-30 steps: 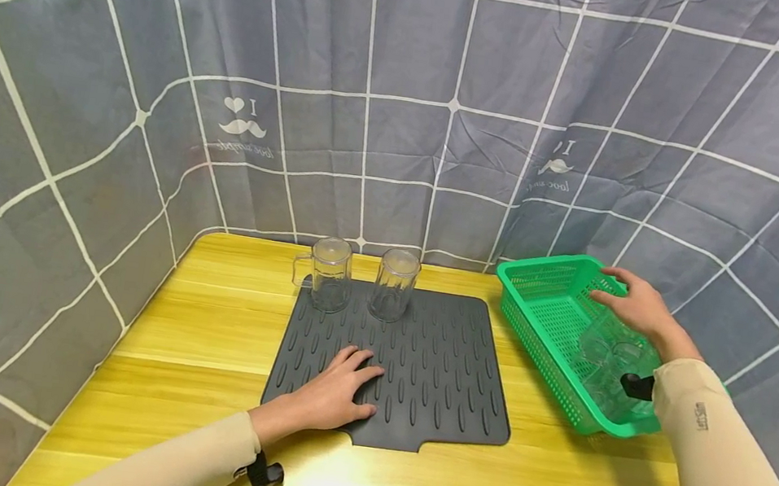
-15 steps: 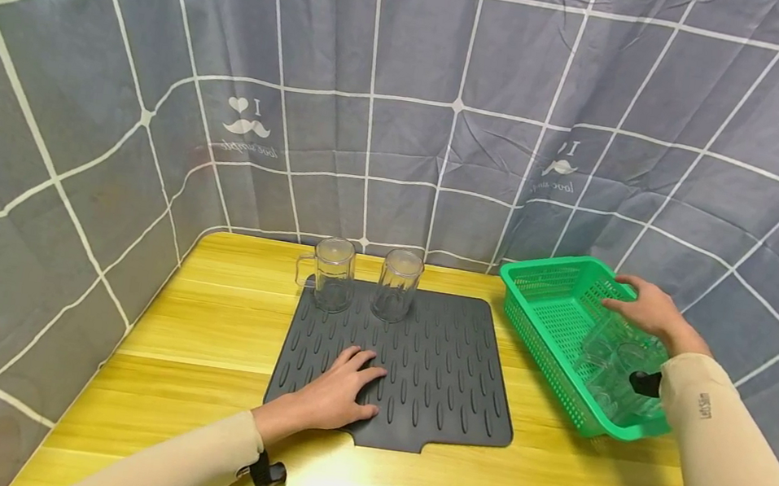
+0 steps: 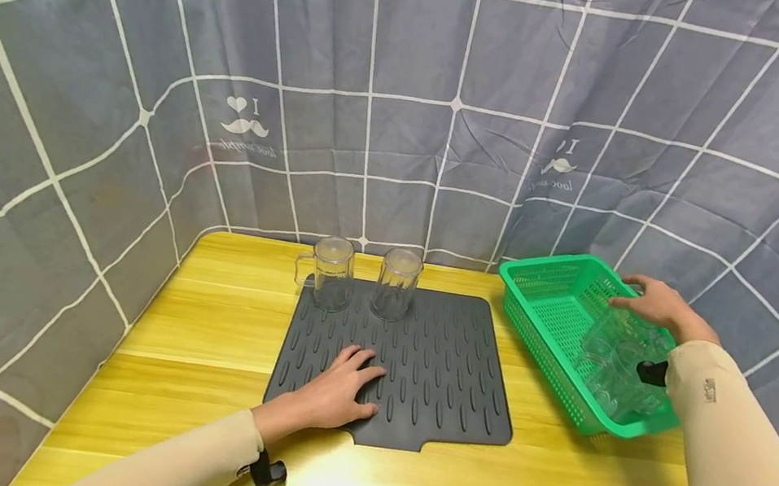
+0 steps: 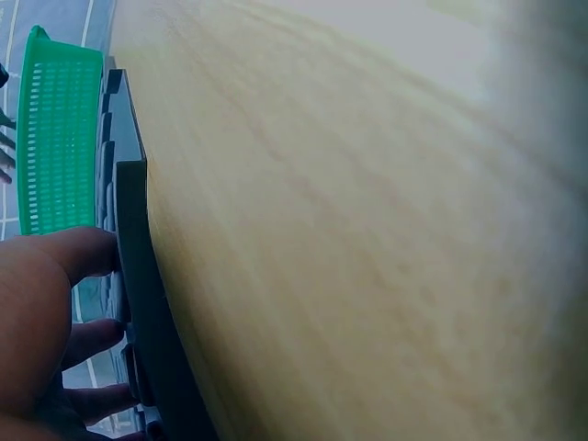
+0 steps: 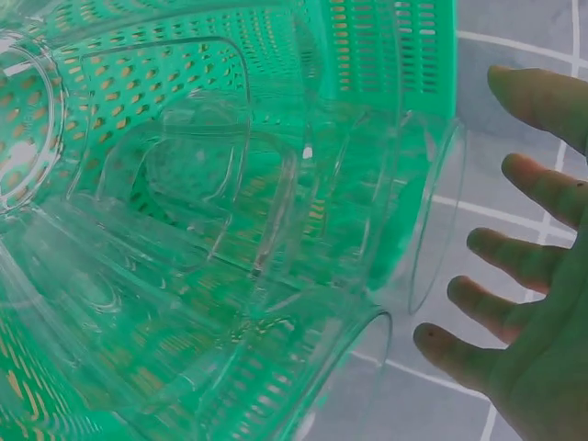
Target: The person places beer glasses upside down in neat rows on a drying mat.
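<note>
My left hand (image 3: pixel 340 394) rests with spread fingers on the near-left part of a dark grey ribbed drying mat (image 3: pixel 447 366). In the left wrist view its fingertips (image 4: pixel 96 338) touch the mat near the edge. Toward the mat's back left stand two clear glass mugs, one (image 3: pixel 332 276) with its handle to the left, the other (image 3: pixel 395 286) with no handle showing. Over the right side of a green plastic basket (image 3: pixel 547 338) hovers my right hand (image 3: pixel 658 303). Its fingers are spread apart from the rims of several clear glass mugs (image 5: pixel 276 211) lying in the basket.
The mat and the basket (image 5: pixel 427 55) share a yellow wood-grain table (image 3: pixel 215 335). A grey curtain (image 3: pixel 403 138) with white lines hangs close behind and along both sides. The basket's wall stands between the mat and the glasses inside it.
My right hand has shifted a little to the right above the basket, its fingers still apart from the mugs. The left hand and the two mugs on the mat have stayed put.
</note>
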{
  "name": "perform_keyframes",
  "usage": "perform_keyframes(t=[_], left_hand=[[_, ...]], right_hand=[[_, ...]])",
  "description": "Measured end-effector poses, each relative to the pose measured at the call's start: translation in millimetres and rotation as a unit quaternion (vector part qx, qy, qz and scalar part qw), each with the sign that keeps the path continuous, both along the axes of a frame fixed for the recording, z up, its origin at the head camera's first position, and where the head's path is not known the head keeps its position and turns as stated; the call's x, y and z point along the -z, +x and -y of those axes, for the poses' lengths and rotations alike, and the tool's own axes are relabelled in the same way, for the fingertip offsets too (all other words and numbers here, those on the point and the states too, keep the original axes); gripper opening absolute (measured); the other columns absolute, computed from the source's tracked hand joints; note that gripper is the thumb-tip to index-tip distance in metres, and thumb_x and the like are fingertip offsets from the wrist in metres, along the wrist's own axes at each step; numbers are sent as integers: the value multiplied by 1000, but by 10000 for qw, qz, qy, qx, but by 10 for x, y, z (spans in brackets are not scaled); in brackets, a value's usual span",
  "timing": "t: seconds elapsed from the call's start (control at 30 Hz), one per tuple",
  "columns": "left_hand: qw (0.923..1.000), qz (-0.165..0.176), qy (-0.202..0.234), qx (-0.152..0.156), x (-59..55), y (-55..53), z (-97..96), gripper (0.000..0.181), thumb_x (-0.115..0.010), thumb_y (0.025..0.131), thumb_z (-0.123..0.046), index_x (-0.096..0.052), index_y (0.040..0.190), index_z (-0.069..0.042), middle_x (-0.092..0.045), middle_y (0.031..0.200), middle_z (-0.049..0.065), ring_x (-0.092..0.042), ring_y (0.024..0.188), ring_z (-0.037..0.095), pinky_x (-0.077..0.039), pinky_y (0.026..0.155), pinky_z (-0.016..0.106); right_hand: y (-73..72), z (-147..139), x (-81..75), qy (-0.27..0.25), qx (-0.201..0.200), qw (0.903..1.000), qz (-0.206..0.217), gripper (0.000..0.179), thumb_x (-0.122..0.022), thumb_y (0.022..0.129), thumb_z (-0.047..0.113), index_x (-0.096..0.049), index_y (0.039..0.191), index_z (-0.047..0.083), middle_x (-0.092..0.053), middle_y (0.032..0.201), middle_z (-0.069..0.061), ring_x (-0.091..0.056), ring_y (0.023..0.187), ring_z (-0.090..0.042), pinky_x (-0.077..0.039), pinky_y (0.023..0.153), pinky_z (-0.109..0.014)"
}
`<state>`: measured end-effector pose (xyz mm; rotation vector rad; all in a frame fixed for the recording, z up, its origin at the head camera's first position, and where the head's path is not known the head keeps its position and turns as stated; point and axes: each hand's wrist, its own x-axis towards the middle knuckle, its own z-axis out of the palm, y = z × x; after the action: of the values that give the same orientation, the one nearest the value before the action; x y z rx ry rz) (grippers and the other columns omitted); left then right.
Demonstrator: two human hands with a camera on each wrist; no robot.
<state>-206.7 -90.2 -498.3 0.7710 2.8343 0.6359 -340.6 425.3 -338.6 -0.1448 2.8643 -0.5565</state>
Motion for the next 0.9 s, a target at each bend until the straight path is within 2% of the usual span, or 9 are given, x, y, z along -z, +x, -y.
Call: perform_keyframes(t=[0.23, 0.43, 0.63, 0.9], left_hand=[[10000, -1, 9, 27, 9, 19, 8, 59, -69, 95, -40, -54, 146, -16, -33, 160, 16, -22, 150, 44, -38, 112, 60], [10000, -48, -12, 6, -3, 22, 12, 59, -70, 94, -41, -54, 146, -17, -34, 160, 15, -23, 150, 43, -38, 113, 59], [10000, -64, -1, 17, -26, 22, 6, 58, -71, 94, -39, -55, 146, -17, -34, 160, 17, -24, 149, 44, -38, 111, 61], [10000, 16, -81, -11, -42, 21, -3, 58, -70, 94, -41, -55, 146, -19, -33, 161, 16, -22, 150, 43, -37, 113, 61]], right_hand=[[-36, -48, 94, 22, -53, 9997, 217, 81, -57, 101, 40, -24, 150, -15, -14, 148, -49, -21, 131, -69, -29, 102, -77], [-80, -85, 146, -152, -96, 9991, 385, 77, -60, 99, 34, -28, 149, -14, -17, 146, -50, -35, 125, -67, -48, 91, -66], [-85, -83, 141, -5, -146, 9996, 243, 75, -62, 97, 35, -34, 147, -13, -24, 144, -50, -41, 121, -65, -53, 84, -59], [-88, -95, 165, 219, -207, 9994, -188, 67, -65, 96, 33, -43, 141, -13, -47, 130, -48, -52, 112, -61, -55, 73, -51]])
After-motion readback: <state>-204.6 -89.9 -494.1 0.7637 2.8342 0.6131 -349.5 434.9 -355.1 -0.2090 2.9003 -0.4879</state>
